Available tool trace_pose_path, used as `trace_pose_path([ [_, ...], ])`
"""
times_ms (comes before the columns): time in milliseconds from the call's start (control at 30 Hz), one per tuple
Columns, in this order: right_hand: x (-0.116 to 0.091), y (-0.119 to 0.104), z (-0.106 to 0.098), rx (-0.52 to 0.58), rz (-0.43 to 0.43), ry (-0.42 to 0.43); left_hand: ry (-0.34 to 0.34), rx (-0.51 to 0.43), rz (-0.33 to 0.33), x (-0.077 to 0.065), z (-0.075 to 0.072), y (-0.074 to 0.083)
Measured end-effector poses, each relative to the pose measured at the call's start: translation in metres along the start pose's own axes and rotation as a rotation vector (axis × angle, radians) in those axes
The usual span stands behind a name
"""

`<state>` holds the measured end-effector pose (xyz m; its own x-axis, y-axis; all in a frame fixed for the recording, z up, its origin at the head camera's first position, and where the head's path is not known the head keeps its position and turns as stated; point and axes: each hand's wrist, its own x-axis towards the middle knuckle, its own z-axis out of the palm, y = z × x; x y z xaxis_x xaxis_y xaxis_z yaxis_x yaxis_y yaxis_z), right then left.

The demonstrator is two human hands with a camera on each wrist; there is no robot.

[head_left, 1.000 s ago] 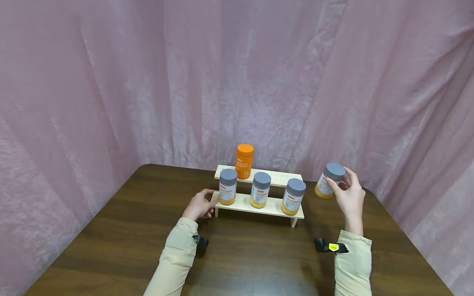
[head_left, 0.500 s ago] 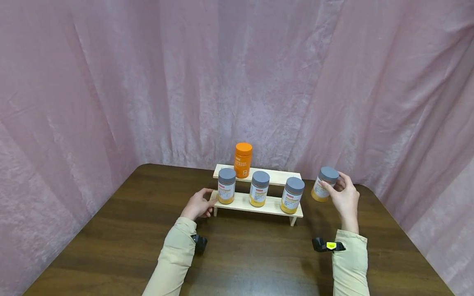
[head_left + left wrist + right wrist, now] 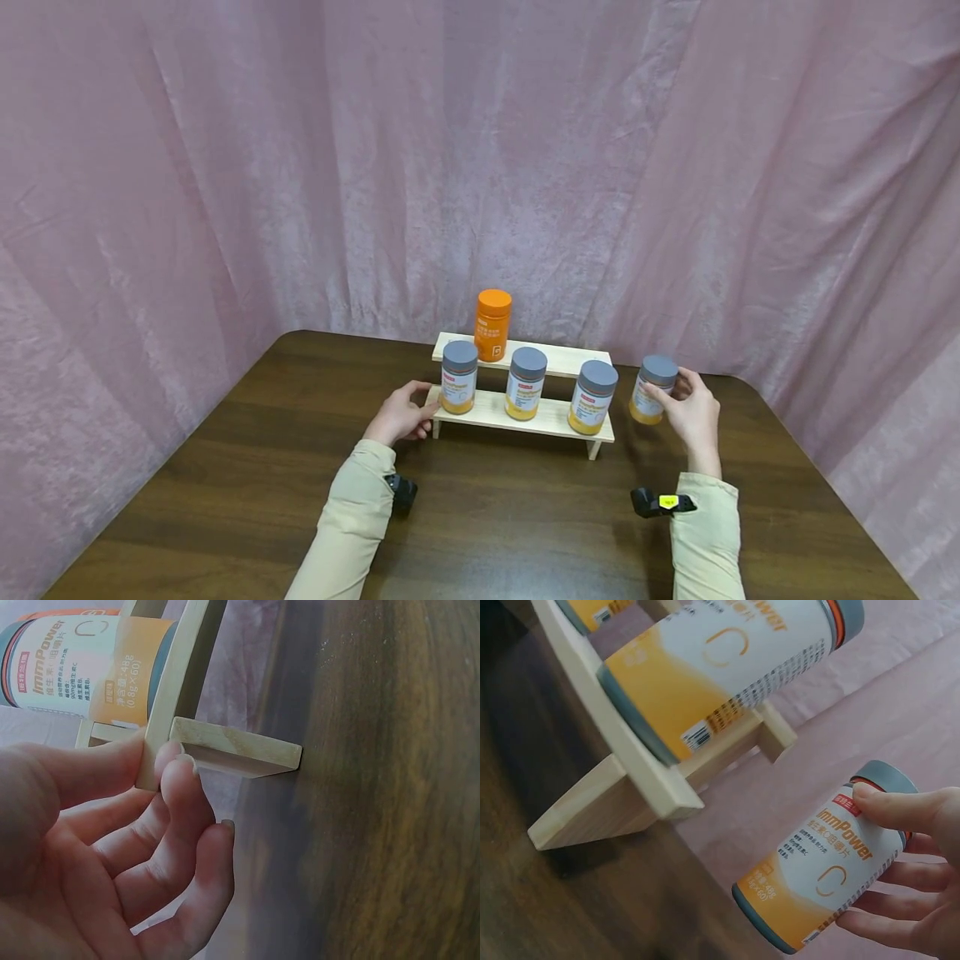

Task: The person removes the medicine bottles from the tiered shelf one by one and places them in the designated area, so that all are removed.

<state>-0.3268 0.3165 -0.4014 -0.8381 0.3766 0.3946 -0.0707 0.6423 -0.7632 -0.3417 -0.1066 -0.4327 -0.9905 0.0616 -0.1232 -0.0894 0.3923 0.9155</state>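
My left hand [image 3: 402,415] pinches the left end of the lower board of a two-tier wooden rack [image 3: 555,427], thumb on top and fingertips beneath, as the left wrist view shows. My right hand [image 3: 693,414] grips a grey-lidded supplement jar [image 3: 825,862] between thumb and fingers, right of the rack. On the lower tier stand a left jar [image 3: 459,379], a middle jar [image 3: 525,385] and a right jar [image 3: 592,398], all of the same grey-lidded kind. An orange jar [image 3: 492,325] sits on the upper tier toward its left end.
A dark wooden table [image 3: 495,517] carries the rack. Behind it hangs a pink curtain [image 3: 480,167], which also runs along both sides. The rack's front right leg [image 3: 585,802] reaches down to the tabletop.
My right hand has brought its jar leftward and lower, closer to the rack's right end, and the jar is now more upright. The left hand keeps its place on the rack.
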Motion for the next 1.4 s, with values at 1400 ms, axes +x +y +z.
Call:
trace_pose_path([
  [1400,-0.001,0.025,0.002,0.003,0.027,-0.335,0.053,-0.023,0.033,0.004,0.000,-0.003],
])
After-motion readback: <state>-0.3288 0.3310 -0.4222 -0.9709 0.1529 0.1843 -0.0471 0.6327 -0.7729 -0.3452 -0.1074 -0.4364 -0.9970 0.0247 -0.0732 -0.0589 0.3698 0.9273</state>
